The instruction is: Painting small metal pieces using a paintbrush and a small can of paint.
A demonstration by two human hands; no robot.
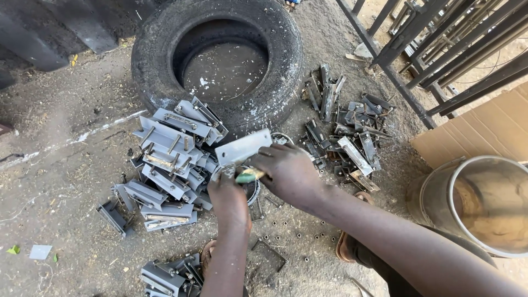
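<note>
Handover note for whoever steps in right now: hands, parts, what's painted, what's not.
Right hand: grip shut on a flat grey metal plate with holes, held over a small round paint tin.
Left hand: grip shut on a green-handled brush at the plate.
Done, by the look of it: the pile of grey-painted metal brackets to the left, in front of the old black tyre; a few more lie at the bottom edge.
Left, likely: the pile of dark bare metal brackets to the right.
Large metal bucket stands far right.
</note>
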